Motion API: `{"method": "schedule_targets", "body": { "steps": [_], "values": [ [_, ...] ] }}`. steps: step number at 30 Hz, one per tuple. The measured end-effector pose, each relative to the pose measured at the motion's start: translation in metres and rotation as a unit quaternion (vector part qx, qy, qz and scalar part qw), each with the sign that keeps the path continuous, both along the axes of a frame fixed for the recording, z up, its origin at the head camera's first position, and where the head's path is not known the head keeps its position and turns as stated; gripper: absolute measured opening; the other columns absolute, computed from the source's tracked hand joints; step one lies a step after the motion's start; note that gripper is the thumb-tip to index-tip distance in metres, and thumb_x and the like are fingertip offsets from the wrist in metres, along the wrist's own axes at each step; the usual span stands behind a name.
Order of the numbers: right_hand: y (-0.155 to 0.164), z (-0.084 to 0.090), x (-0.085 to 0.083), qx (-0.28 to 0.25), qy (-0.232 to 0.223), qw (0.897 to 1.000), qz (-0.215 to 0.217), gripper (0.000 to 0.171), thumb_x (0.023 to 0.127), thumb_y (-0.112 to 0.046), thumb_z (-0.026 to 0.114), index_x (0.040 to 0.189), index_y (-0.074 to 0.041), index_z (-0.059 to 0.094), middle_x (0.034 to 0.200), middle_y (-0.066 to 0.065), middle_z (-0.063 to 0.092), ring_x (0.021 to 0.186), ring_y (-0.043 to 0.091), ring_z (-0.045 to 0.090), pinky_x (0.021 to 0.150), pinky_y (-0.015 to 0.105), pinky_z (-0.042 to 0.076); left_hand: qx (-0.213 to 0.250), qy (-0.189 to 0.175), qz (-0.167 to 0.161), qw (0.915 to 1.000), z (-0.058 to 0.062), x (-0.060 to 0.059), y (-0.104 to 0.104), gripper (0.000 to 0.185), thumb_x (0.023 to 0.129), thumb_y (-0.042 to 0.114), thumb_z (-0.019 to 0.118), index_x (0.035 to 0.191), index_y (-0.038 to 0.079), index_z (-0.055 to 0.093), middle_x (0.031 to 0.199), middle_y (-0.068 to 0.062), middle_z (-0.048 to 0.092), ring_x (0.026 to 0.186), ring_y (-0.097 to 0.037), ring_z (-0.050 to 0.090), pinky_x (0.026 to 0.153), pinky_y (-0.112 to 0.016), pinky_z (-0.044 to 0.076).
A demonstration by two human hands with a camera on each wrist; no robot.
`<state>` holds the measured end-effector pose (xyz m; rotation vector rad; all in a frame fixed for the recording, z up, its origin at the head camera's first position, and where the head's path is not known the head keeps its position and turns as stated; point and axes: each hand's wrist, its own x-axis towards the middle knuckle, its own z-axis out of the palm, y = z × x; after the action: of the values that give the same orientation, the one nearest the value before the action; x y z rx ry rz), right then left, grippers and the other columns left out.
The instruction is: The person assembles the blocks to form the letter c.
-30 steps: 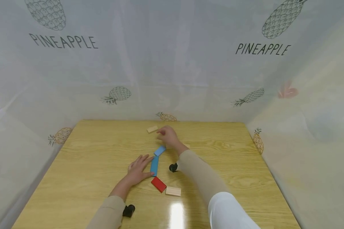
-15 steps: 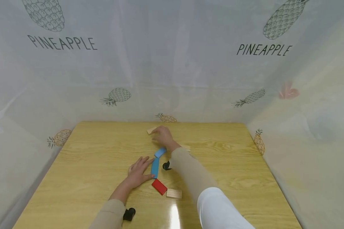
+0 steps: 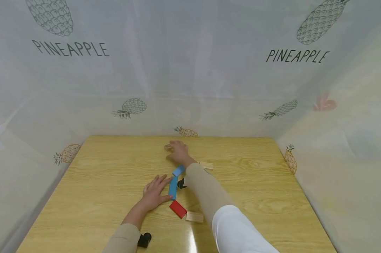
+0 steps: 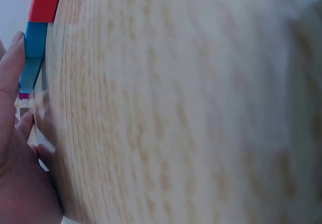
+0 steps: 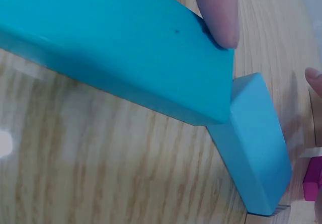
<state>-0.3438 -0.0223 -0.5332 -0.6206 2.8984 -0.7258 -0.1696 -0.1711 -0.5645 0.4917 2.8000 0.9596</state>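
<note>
In the head view my left hand (image 3: 155,194) lies on the table with fingers spread. Its index finger and thumb touch a flat blue block (image 3: 173,188). In the right wrist view a fingertip presses the end of that blue block (image 5: 115,48). My right hand (image 3: 178,151) reaches over a pale wooden block (image 3: 167,147) at the back, covering most of it. The thumb stands apart from the fingers; contact with the wooden block is hard to see. A lighter blue block (image 3: 178,170) meets the blue one's far end. A magenta block (image 5: 313,178) shows near the right hand.
A red block (image 3: 178,209) sits at the blue block's near end, with a wooden block (image 3: 195,216) beside it. Another wooden block (image 3: 207,165) lies right of the right forearm. A pineapple-print curtain (image 3: 190,88) surrounds the wooden table (image 3: 256,196).
My right hand has moved slightly left and away from me, over the far wooden block. The left hand has stayed at the blue block.
</note>
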Motion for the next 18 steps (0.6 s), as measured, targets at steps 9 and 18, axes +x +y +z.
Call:
{"method": "schedule_targets", "body": {
  "steps": [9, 18],
  "values": [
    [-0.0023, -0.0024, -0.0021, 0.028, -0.01, 1.0, -0.009, 0.048, 0.087, -0.033, 0.075, 0.133, -0.029, 0.061, 0.151, -0.002, 0.039, 0.14, 0.026, 0.03, 0.11, 0.053, 0.019, 0.009, -0.005, 0.0, 0.9999, 0.0, 0.0018, 0.0, 0.07, 0.089, 0.042, 0.07, 0.149, 0.022, 0.042, 0.157, -0.011, 0.029, 0.146, -0.038, 0.011, 0.104, -0.068, 0.013],
    [0.0002, 0.0021, 0.0014, 0.028, -0.005, 0.999, -0.015, 0.047, 0.088, -0.029, 0.074, 0.133, -0.028, 0.061, 0.143, 0.001, 0.045, 0.133, 0.027, 0.038, 0.108, 0.052, 0.021, 0.017, 0.014, -0.005, 0.9997, -0.0004, 0.0023, 0.0, 0.071, 0.088, 0.041, 0.071, 0.149, 0.018, 0.043, 0.155, -0.013, 0.031, 0.144, -0.041, 0.014, 0.102, -0.069, 0.015]
  ]
}}
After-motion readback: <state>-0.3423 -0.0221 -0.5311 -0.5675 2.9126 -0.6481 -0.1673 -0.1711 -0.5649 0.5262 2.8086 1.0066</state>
